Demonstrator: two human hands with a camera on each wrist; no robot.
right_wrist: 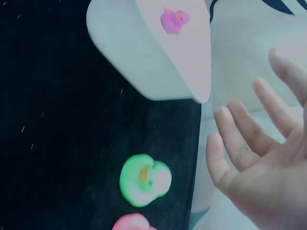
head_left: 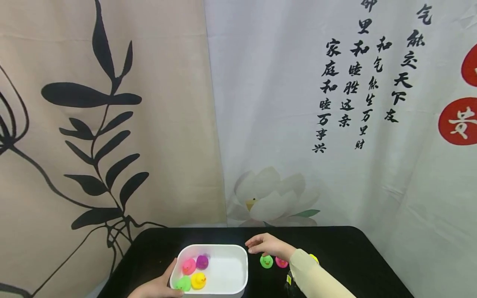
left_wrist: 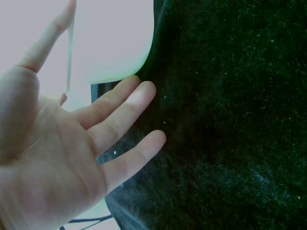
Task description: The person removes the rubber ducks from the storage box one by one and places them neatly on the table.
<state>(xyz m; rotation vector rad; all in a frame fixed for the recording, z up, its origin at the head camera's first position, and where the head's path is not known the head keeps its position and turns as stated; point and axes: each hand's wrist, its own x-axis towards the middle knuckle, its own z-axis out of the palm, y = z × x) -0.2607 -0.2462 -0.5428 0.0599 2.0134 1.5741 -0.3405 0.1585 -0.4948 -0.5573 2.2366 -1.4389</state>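
Table (head_left: 346, 244), black, bearing a white, round-cornered tub (head_left: 225, 269).
Left hand (head_left: 158, 286), fingers spread, touches its near-left corner; right hand (head_left: 271, 245), fingers loosely apart, hangs beside it; glossy pink, purple, green, yellow ducks (head_left: 198, 281) sit inside, left.

Behind a black cloth-covered table (head_left: 361, 260) hangs a beige-and-white fabric backdrop (head_left: 179, 124) printed with a dark leafy plant (head_left: 112, 146) at left, a pale lotus flower (head_left: 277, 198) low at centre and, at right, columns of black Chinese characters (head_left: 355, 69) beside round red emblems (head_left: 462, 121).
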